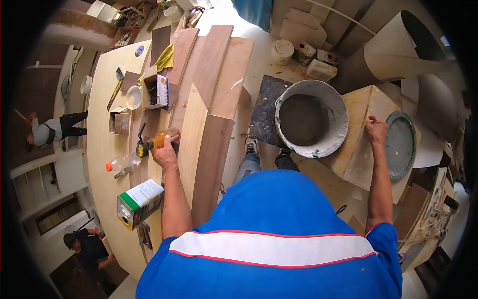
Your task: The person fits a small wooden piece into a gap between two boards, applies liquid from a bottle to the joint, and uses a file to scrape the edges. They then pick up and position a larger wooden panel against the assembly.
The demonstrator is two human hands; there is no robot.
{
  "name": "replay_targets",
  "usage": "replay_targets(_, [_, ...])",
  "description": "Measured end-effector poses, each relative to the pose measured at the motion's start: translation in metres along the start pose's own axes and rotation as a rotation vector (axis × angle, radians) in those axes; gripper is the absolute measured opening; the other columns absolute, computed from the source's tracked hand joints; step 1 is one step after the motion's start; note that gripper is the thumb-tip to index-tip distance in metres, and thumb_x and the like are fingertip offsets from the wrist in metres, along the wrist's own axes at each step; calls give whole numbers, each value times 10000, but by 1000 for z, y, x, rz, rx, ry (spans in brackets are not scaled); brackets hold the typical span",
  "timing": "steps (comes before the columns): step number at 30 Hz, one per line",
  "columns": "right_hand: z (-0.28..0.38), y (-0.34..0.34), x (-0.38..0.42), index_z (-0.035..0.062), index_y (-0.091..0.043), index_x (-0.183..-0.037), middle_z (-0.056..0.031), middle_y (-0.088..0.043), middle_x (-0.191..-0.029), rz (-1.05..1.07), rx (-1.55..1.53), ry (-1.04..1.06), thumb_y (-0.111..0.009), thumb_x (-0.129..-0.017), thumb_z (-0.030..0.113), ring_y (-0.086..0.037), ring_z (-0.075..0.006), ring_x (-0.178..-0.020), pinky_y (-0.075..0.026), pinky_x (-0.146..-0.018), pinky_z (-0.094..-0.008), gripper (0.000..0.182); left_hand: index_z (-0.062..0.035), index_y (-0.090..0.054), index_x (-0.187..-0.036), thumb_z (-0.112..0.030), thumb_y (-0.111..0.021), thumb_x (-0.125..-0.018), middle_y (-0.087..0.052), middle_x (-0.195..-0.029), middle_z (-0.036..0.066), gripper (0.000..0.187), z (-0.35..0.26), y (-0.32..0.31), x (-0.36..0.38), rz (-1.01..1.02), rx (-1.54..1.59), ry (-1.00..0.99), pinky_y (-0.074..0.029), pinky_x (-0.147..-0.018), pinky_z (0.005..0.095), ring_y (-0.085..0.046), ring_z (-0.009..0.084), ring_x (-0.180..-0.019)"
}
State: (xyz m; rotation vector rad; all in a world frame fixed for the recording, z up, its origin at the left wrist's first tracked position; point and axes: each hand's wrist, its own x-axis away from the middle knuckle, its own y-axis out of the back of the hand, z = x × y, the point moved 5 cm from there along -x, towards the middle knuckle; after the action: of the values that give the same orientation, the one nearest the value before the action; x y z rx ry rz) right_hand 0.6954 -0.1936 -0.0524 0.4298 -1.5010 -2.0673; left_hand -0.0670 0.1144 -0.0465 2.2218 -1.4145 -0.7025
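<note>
My left hand is wrapped round a clear plastic bottle of amber liquid, which is tilted over the workbench. A black-and-yellow tape measure sits right beside the bottle. Close by lies a clear bottle with an orange cap, and nearer to me is a green-and-white metal can. On the other side, my right hand hovers by a wooden box with its fingers curled together. Whatever those fingers may hold is too small to make out. A round grey-green lid is just beyond that hand.
A large bucket with grey residue stands in front of me beside a dark board. Wooden planks and a cardboard box lie on the bench. Two other people, one in dark clothing, are at the left.
</note>
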Motion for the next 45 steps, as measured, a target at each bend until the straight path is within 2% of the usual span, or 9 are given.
replay_targets(1, [7, 5, 2, 33, -760, -1139, -96, -780, -894, -55, 36, 18, -724, -782, 48, -731, -166, -778, -573, -758, -309, 359, -15, -637, -1186, -229, -829, -866, -735, -1128, 129, 430, -1, -1, 0, 5, 20, -3, -542, -947, 389, -711, 277, -1022])
replay_targets(7, [93, -7, 77, 19, -709, -1050, 12, -677, -871, 35, -915, 13, -748, -871, 20, -607, -55, -792, -511, -732, -219, 183, -8, -598, -1232, -204, -842, -843, -711, -1162, 145, 499, -8, -5, -5, 42, 7, -11, -542, -954, 391, -705, 287, -1031])
replay_targets(12, [202, -82, 150, 50, -672, -982, 16, -662, -875, 449, -1175, -30, -745, -867, -3, -608, -57, -775, -513, -714, -225, 147, 8, -572, -1273, -167, -836, -843, -692, -1208, 155, 534, -6, -5, -12, 83, -29, 18, -537, -968, 384, -688, 276, -1087])
replay_targets(17, [283, -153, 176, 23, -679, -934, 6, -672, -834, 656, -1160, -36, -746, -850, 0, -609, -53, -749, -512, -668, -230, 110, 62, -552, -1300, -158, -817, -864, -685, -1185, 168, 556, -12, -3, -1, 71, 92, 75, -525, -982, 385, -679, 290, -1084])
replay_targets(18, [293, -165, 178, 18, -682, -925, 3, -675, -825, 698, -1140, -56, -746, -847, 1, -611, -55, -744, -513, -664, -231, 103, 86, -546, -1304, -167, -805, -879, -673, -1160, 176, 559, 1, 7, 3, 31, -261, 178, -523, -969, 390, -667, 285, -1055])
replay_targets(21, [316, -202, 177, 16, -696, -915, -1, -687, -814, 687, -1208, -125, -750, -841, 4, -613, -61, -732, -518, -663, -234, 92, 71, -558, -1310, -181, -807, -868, -654, -1175, 170, 567, 21, 2, 52, 72, -63, 542, -519, -959, 396, -645, 277, -1049])
replay_targets(23, [325, -223, 179, 15, -705, -921, -7, -703, -835, 693, -1257, -168, -757, -839, 5, -625, -63, -746, -529, -681, -237, 98, 45, -588, -1287, -193, -785, -889, -650, -1177, 135, 504, -26, -19, 89, 249, -270, 69, -522, -885, 362, -640, 223, -1062])
replay_targets(28, [344, -250, 188, 9, -717, -934, -17, -723, -849, 696, -1323, -236, -799, -815, 14, -643, -64, -764, -550, -700, -238, 144, 20, -599, -1270, -96, -793, -782, -620, -1218, 226, 539, -111, -95, 120, 631, -382, -683, -484, -986, 465, -594, 399, -1112])
replay_targets(45, [358, -275, 200, -14, -680, -970, -19, -692, -850, 712, -1419, -307, -769, -855, 23, -612, -54, -744, -529, -674, -223, 150, 7, -638, -1213, -112, -774, -785, -648, -1215, 208, 464, -109, -199, 24, 451, -298, -957, -465, -1000, 484, -604, 398, -1123])
